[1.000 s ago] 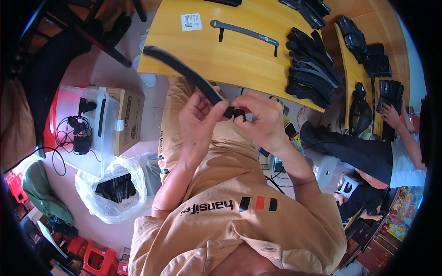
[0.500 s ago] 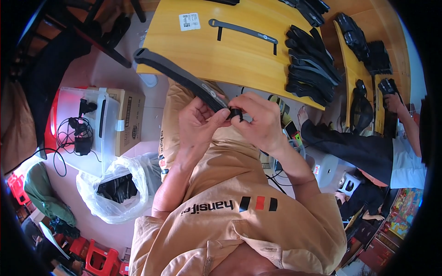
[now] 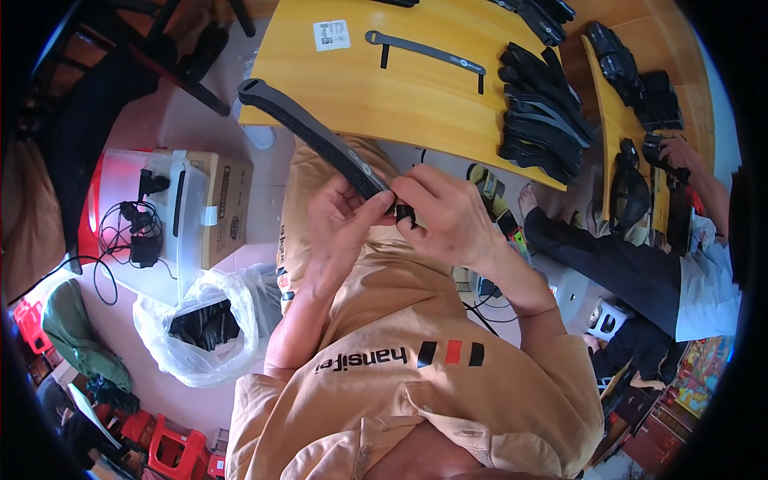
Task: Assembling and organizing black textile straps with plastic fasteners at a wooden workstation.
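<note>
My left hand (image 3: 346, 214) grips the lower end of a long strap (image 3: 308, 132), grey on its top face and black along its thick edge, with a slotted tip. The strap slants up and left from my hands over the table's front edge. My right hand (image 3: 444, 210) is closed on a small black band (image 3: 406, 214) at the strap's lower end, finger and thumb pinching it. Part of the band is hidden behind my fingers. Ahead on the yellow table (image 3: 320, 84) lies a similar grey strap (image 3: 424, 50) with two short black bands hanging from it.
A pile of black straps (image 3: 544, 120) lies at the table's right side, beside more black bundles (image 3: 612, 60). A white bag (image 3: 248, 320) of black items and a clear bin (image 3: 120, 180) stand at left. Another person's hand (image 3: 680, 152) holds a black item at right.
My right hand has shifted slightly down and turned, and the black band it pinches now hangs lower. The strap has tilted a little. At right, the other person's hand has moved down.
</note>
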`<state>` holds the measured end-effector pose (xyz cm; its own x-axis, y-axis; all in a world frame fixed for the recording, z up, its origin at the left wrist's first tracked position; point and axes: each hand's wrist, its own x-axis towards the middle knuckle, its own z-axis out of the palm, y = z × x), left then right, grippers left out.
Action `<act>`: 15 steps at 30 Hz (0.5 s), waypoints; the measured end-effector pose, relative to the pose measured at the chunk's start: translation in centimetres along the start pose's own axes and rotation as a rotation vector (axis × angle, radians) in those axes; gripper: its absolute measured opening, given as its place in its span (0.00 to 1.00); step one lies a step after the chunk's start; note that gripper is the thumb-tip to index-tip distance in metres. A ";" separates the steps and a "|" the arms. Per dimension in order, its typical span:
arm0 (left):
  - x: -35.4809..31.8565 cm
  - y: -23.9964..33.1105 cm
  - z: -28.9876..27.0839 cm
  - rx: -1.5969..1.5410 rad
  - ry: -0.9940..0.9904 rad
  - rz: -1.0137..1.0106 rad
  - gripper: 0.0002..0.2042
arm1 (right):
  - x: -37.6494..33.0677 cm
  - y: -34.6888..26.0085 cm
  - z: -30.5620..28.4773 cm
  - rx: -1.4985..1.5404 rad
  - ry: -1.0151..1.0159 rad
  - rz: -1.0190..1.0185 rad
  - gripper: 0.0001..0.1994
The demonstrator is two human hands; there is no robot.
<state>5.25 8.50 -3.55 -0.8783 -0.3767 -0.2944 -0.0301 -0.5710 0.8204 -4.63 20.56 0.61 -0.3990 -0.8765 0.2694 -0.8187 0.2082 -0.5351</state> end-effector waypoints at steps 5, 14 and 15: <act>-0.2 -0.1 -0.2 0.070 -0.058 -0.006 0.10 | -0.1 -0.3 0.0 -0.154 -0.132 0.010 0.08; -1.2 1.1 -0.9 -0.077 -0.094 -0.154 0.10 | 0.1 1.5 -2.8 0.146 -0.263 0.029 0.11; -1.1 1.1 -1.0 -0.070 -0.091 -0.172 0.11 | 0.0 1.5 -2.9 0.180 -0.234 0.063 0.11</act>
<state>6.65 7.58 -2.76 -0.9026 -0.2040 -0.3790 -0.1524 -0.6719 0.7248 -7.09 22.10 2.13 -0.3234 -0.9449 0.0507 -0.7008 0.2032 -0.6838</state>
